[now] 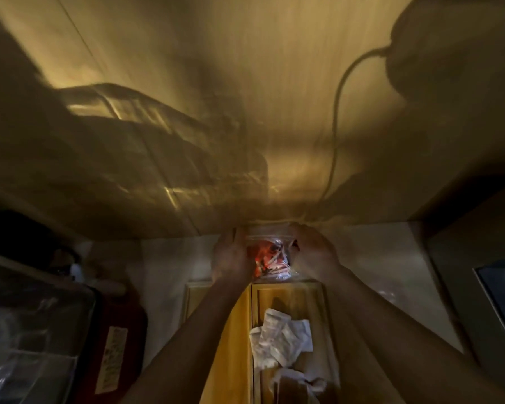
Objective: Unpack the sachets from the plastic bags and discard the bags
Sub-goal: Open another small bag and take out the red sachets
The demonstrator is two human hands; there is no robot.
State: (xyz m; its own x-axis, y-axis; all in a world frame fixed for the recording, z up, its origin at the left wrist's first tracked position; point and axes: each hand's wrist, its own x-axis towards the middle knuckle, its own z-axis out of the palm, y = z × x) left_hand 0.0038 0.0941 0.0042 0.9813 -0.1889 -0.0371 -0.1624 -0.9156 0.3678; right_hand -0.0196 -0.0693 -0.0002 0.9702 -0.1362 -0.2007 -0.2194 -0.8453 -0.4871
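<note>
A clear plastic bag [270, 256] with red and white sachets inside is held up in front of me, above the white counter. My left hand [231, 258] grips its left side and my right hand [314, 252] grips its top right edge. Both hands are closed on the bag. Below, a wooden tray [225, 339] with two compartments holds several loose white sachets [280, 339] in its right compartment. The scene is dim and blurred.
A red appliance with a glass lid [41, 330] stands at the left. A cable [337, 118] runs down the wall to the counter [370, 258]. A dark cabinet edge [478, 258] rises at the right.
</note>
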